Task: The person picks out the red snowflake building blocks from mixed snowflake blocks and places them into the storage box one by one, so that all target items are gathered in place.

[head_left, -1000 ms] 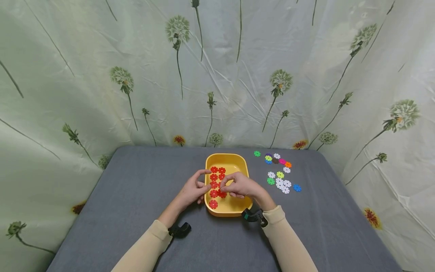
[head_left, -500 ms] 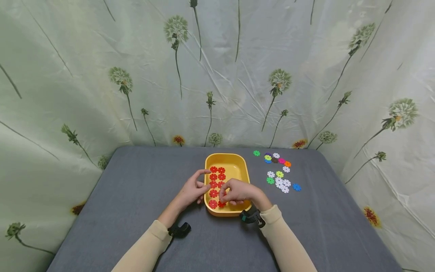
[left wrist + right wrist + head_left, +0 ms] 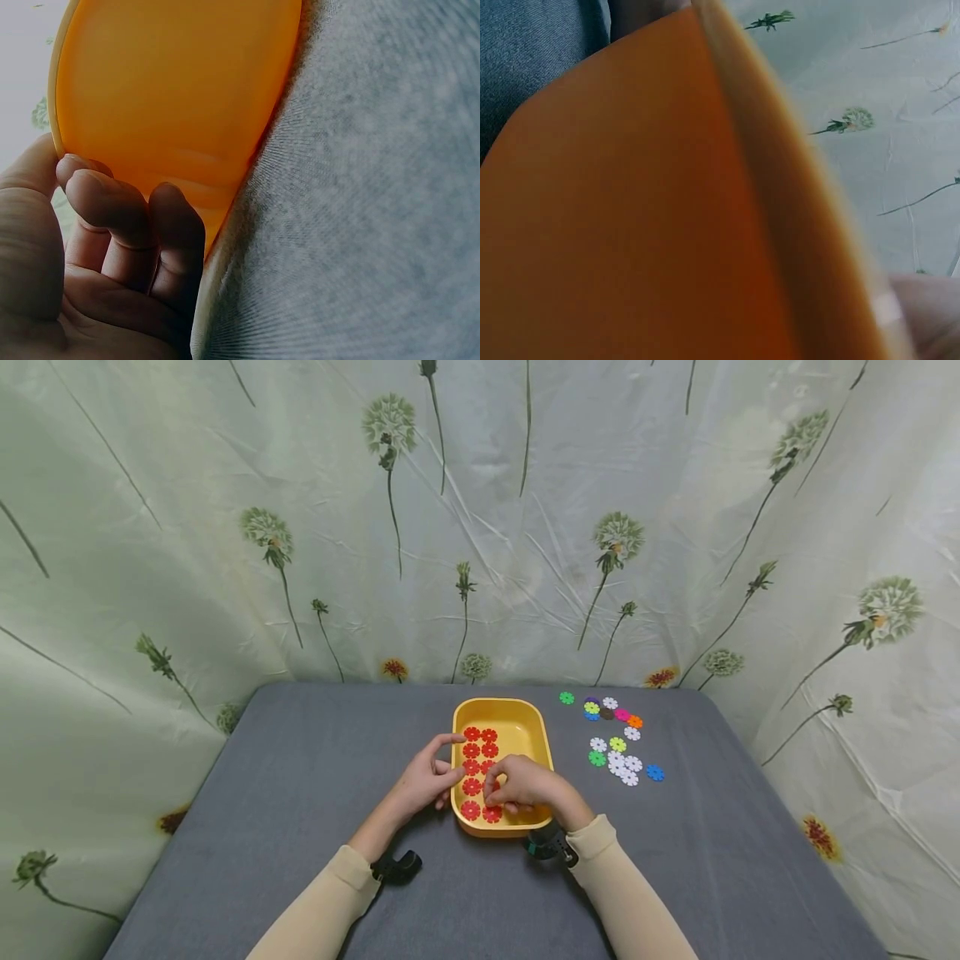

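Observation:
A yellow plastic tray [image 3: 536, 718] stands on the table with two columns of red snowflake discs [image 3: 471, 750] along its left side. My left hand [image 3: 420, 785] grips the tray's left rim, the thumb and fingers on either side of the wall. In the left wrist view, curled fingers [image 3: 176, 240] lie against the tray's outer wall [image 3: 180, 90]. Inside the tray, my right hand [image 3: 528, 783] has its thumb and index finger together at the nearest red disc [image 3: 492, 815] of the second column. The right wrist view shows mostly the tray's outer wall [image 3: 630, 202]; the fingertips are hidden there.
Right of the tray, loose snowflake discs lie scattered: several white ones [image 3: 617, 765], green [image 3: 597, 759], yellow [image 3: 617, 744], orange [image 3: 635, 722] and blue [image 3: 656, 773] among them. A grey cloth covers the table [image 3: 337, 735]. A flowered curtain [image 3: 525, 527] hangs behind it.
My right hand has come toward the near end of the tray, and a red disc now lies there beside the first column's last one. The left hand stays on the rim.

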`<state>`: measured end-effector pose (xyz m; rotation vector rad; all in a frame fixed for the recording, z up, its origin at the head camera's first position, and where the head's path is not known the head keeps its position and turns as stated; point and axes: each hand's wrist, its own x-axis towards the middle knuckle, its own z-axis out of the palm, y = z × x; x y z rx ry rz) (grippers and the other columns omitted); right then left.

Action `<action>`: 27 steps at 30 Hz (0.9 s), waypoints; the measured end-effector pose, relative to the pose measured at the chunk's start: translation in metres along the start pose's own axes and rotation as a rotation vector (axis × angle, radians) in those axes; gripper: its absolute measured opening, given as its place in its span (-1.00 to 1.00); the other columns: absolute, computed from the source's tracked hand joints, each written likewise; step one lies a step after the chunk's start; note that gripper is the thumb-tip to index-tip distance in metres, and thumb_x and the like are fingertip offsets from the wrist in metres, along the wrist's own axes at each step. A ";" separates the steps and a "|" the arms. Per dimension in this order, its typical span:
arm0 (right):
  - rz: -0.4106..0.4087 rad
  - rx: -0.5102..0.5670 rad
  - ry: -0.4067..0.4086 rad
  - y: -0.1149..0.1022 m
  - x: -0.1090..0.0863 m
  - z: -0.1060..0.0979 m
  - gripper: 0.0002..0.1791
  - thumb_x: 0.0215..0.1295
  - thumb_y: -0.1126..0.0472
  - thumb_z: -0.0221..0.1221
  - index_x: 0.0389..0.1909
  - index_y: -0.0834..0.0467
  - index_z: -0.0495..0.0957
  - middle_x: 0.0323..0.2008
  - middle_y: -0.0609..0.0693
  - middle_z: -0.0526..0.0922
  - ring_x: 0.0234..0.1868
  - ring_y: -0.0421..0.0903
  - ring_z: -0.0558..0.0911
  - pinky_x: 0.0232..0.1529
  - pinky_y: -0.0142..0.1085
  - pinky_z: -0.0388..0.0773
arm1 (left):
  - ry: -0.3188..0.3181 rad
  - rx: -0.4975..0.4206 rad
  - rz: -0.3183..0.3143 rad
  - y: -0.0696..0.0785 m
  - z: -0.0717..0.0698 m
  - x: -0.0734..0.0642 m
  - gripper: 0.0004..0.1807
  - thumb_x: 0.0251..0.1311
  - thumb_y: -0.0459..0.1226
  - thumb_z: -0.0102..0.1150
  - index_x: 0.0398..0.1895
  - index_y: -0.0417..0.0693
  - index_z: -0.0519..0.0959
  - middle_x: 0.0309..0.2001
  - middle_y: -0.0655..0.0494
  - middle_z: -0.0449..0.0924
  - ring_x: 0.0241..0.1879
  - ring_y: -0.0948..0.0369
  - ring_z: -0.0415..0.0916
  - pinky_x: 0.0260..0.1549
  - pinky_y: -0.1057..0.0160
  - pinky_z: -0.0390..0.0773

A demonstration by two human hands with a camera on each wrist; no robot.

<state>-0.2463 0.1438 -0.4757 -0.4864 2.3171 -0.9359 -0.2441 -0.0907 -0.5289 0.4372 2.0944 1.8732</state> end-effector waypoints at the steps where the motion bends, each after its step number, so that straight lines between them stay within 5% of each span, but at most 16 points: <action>1: -0.004 0.002 0.002 0.000 0.000 0.000 -0.88 0.35 0.27 0.40 -0.39 0.07 0.69 -0.76 -0.09 0.47 -0.79 -0.23 0.32 -0.74 -0.43 0.24 | 0.001 0.000 -0.002 0.000 0.000 0.000 -0.39 0.48 -0.32 0.21 0.52 0.04 0.29 -0.66 0.20 0.52 -0.74 0.24 0.37 -0.70 0.30 0.47; 14: -0.083 0.057 0.023 -0.003 -0.010 -0.006 -0.93 0.43 0.18 0.36 -0.27 0.06 0.68 -0.71 -0.10 0.52 -0.73 -0.22 0.38 -0.66 -0.39 0.32 | -0.005 -0.003 -0.019 0.002 0.003 -0.001 -0.37 0.48 -0.31 0.20 0.54 0.00 0.26 -0.66 0.20 0.51 -0.74 0.24 0.37 -0.69 0.30 0.47; 24: -0.163 0.163 0.089 -0.006 -0.029 -0.030 -0.83 0.49 0.18 0.29 -0.07 0.20 0.66 -0.63 -0.06 0.56 -0.68 -0.18 0.41 -0.58 -0.32 0.39 | 0.008 0.003 -0.037 0.004 0.003 0.000 -0.40 0.48 -0.26 0.23 0.51 0.08 0.30 -0.66 0.20 0.49 -0.73 0.23 0.37 -0.68 0.29 0.46; 27: -0.173 0.169 0.150 -0.001 -0.036 -0.041 -0.76 0.51 0.14 0.28 0.00 0.24 0.65 -0.59 0.16 0.59 -0.68 -0.14 0.44 -0.57 -0.28 0.46 | 0.030 0.000 -0.042 0.006 0.000 0.000 -0.43 0.52 -0.18 0.21 0.51 0.09 0.31 -0.68 0.18 0.46 -0.73 0.20 0.35 -0.66 0.25 0.47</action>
